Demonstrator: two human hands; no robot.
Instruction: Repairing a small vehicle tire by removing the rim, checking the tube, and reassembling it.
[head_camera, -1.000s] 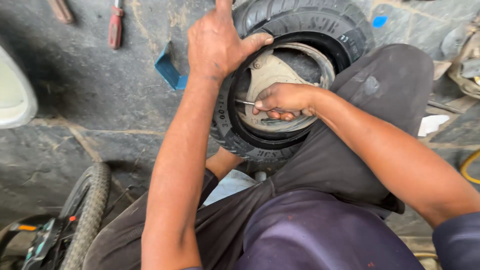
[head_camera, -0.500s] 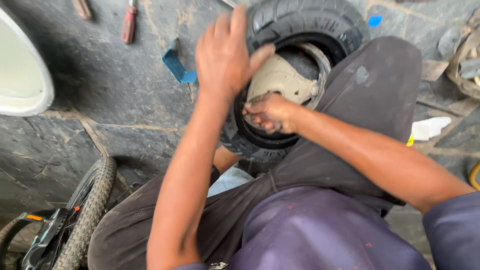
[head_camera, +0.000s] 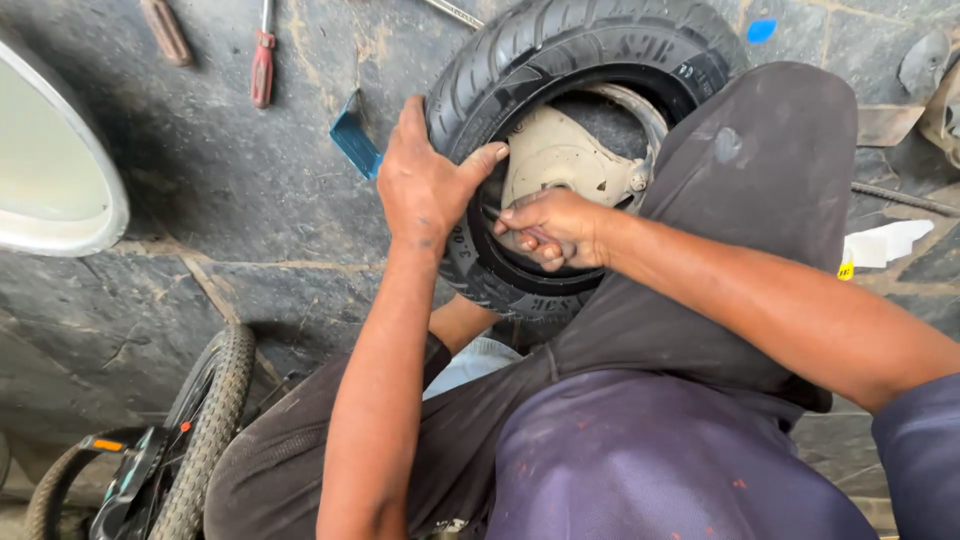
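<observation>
1. While the left hand (head_camera: 425, 190) presses flat on the sidewall of the black tyre (head_camera: 560, 60), its fingers lie spread over the rubber and its thumb reaches in toward the tyre's inner lip; this grip is apart, laid against the tyre rather than closed round it.
2. The right hand (head_camera: 555, 228) sits inside the tyre's opening, just beside the left thumb, with its fingers curled together on a thin metal tool (head_camera: 497, 213) whose tip shows between the two hands; what kind of tool it is cannot be told.
3. The tyre stands tilted on the dark stone floor (head_camera: 200, 230), in the upper middle of the view, leaning against the person's raised knee in dark trousers (head_camera: 770, 190).
4. A pale, worn wheel hub (head_camera: 565, 160) shows through the tyre's opening, just above the right hand.
5. On the floor toward the top edge lie a red-handled screwdriver (head_camera: 262, 68) and a brown-handled tool (head_camera: 165, 30), well apart from the hands.
6. A small blue plastic piece (head_camera: 352, 140) lies just left of the tyre, near the left hand.
7. A white curved panel (head_camera: 50, 160) fills the left edge.
8. A knobbly bicycle wheel (head_camera: 205, 430) stands at the bottom left corner.
</observation>
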